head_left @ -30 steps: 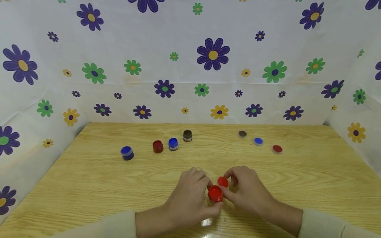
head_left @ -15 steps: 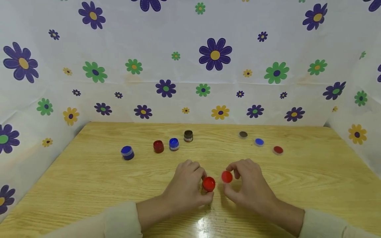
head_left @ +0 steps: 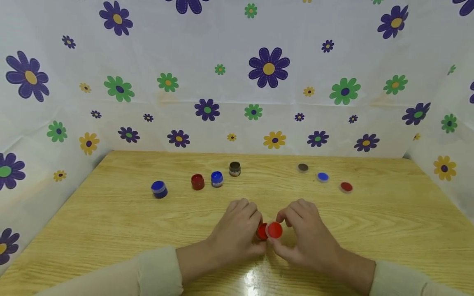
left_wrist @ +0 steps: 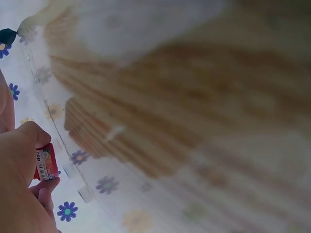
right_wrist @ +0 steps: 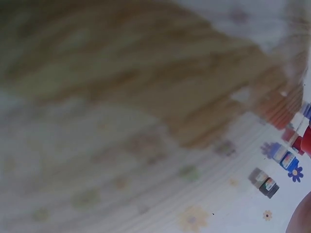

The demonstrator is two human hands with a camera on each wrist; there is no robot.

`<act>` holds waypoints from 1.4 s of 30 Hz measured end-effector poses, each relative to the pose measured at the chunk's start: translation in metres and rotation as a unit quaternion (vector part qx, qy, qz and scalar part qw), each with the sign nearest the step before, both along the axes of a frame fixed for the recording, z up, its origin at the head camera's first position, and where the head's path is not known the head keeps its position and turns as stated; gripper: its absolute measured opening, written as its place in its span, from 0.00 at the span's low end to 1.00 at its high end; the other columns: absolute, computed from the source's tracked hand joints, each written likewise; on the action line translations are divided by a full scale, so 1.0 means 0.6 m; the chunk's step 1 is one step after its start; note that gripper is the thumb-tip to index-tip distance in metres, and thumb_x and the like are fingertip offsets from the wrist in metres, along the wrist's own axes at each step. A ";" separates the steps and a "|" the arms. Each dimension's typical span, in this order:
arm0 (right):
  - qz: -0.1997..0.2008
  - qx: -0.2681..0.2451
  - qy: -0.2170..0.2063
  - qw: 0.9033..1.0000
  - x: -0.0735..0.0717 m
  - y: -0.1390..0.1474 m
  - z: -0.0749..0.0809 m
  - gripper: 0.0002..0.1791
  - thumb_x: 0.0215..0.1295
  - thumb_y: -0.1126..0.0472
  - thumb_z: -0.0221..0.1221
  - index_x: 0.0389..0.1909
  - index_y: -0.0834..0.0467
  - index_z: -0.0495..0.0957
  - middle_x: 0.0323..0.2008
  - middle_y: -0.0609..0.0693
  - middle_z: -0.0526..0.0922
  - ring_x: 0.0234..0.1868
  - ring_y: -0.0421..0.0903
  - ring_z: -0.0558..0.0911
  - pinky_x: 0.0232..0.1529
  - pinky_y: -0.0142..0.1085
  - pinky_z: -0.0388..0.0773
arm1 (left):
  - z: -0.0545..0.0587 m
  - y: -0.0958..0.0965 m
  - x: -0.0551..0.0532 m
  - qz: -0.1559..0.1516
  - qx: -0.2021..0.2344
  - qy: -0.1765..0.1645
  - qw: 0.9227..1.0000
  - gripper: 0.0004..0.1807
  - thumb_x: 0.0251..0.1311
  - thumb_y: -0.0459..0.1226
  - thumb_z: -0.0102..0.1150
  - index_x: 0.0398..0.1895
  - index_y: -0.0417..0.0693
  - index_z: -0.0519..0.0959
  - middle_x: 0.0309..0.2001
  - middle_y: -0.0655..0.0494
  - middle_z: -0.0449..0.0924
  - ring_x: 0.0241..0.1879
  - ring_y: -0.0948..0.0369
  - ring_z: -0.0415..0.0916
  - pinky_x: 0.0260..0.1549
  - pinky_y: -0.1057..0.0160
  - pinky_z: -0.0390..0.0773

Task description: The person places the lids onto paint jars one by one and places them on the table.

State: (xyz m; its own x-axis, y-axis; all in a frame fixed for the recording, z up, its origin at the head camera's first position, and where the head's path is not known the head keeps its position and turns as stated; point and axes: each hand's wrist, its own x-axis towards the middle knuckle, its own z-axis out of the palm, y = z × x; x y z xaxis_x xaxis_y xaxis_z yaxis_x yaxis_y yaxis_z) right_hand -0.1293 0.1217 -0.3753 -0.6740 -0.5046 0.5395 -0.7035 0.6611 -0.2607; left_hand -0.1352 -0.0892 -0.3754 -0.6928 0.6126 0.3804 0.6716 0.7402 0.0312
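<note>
Between the thumb and fingers of my left hand (head_left: 238, 232) is a small open jar of bright red paint (head_left: 262, 232). Its printed label faces the left wrist view, where the jar (left_wrist: 46, 162) sits in my grip. My right hand (head_left: 309, 234) pinches a round red lid (head_left: 275, 230) by its edge. In the head view the lid overlaps the right part of the jar's mouth; whether they touch I cannot tell. The right wrist view catches only a bit of my hand at its lower right edge.
Behind my hands stand a closed blue jar (head_left: 159, 189), an open dark red jar (head_left: 198, 181), an open blue jar (head_left: 217, 179) and a black one (head_left: 235, 169). Back right lie a dark lid (head_left: 303, 167), a blue lid (head_left: 323, 177) and a dark red lid (head_left: 346, 187).
My hands first drew apart, separating the red lid from the jar. Since then they have come together again, the lid moving left over part of the jar's mouth.
</note>
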 end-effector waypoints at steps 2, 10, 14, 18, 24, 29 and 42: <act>0.009 -0.002 0.005 1.000 -0.001 0.000 -0.002 0.18 0.49 0.49 0.71 0.36 0.49 0.76 0.30 0.40 0.71 0.36 0.35 0.66 0.47 0.40 0.65 | -0.001 0.001 0.000 -0.006 -0.005 0.000 1.000 0.16 0.45 0.52 0.68 0.25 0.54 0.74 0.28 0.65 0.69 0.34 0.63 0.61 0.41 0.64 0.65; 0.015 0.017 0.006 1.000 -0.002 -0.002 -0.004 0.19 0.47 0.46 0.73 0.35 0.48 0.77 0.31 0.39 0.74 0.37 0.35 0.67 0.48 0.40 0.68 | -0.004 0.004 0.001 -0.025 -0.022 0.021 0.999 0.17 0.47 0.54 0.68 0.27 0.55 0.75 0.30 0.64 0.71 0.35 0.63 0.62 0.44 0.64 0.67; 0.011 0.034 0.005 0.999 0.000 -0.003 -0.003 0.20 0.46 0.43 0.74 0.35 0.48 0.78 0.32 0.39 0.76 0.39 0.36 0.69 0.52 0.42 0.70 | -0.005 0.006 0.002 -0.030 -0.041 0.024 0.998 0.18 0.49 0.56 0.67 0.29 0.54 0.77 0.31 0.64 0.70 0.36 0.63 0.62 0.43 0.65 0.66; 0.013 0.041 0.014 0.999 0.001 -0.004 -0.003 0.21 0.46 0.42 0.74 0.34 0.47 0.79 0.32 0.39 0.76 0.39 0.36 0.69 0.54 0.41 0.70 | -0.005 0.007 0.003 -0.032 -0.052 0.032 0.998 0.19 0.49 0.57 0.68 0.29 0.54 0.78 0.31 0.64 0.71 0.36 0.63 0.62 0.43 0.65 0.67; 0.024 0.034 0.037 0.998 0.001 -0.006 -0.004 0.21 0.45 0.42 0.74 0.31 0.48 0.78 0.31 0.40 0.75 0.38 0.37 0.69 0.52 0.41 0.70 | -0.004 0.009 0.004 -0.036 -0.053 0.043 0.997 0.19 0.47 0.56 0.69 0.29 0.53 0.79 0.31 0.64 0.72 0.36 0.63 0.63 0.42 0.65 0.66; 0.028 0.027 0.044 0.998 0.002 -0.007 -0.006 0.21 0.46 0.41 0.74 0.30 0.48 0.77 0.29 0.40 0.74 0.37 0.37 0.68 0.51 0.40 0.70 | -0.005 0.011 0.004 -0.042 -0.054 0.047 0.997 0.19 0.45 0.55 0.70 0.28 0.52 0.79 0.30 0.64 0.72 0.35 0.63 0.63 0.40 0.66 0.66; 0.029 0.027 0.051 0.998 0.003 -0.008 -0.005 0.17 0.51 0.42 0.71 0.30 0.49 0.79 0.30 0.40 0.74 0.36 0.37 0.68 0.50 0.41 0.70 | -0.003 0.009 0.006 -0.043 -0.044 0.056 0.997 0.19 0.46 0.56 0.69 0.28 0.53 0.79 0.31 0.64 0.72 0.36 0.63 0.64 0.43 0.65 0.67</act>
State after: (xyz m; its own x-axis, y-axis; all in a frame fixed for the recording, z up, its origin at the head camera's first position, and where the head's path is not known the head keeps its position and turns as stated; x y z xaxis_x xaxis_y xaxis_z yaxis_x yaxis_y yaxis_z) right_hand -0.1277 0.1169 -0.3784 -0.5864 -0.5713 0.5743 -0.7617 0.6302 -0.1508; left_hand -0.1316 -0.0839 -0.3770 -0.5922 0.7031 0.3936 0.7289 0.6757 -0.1103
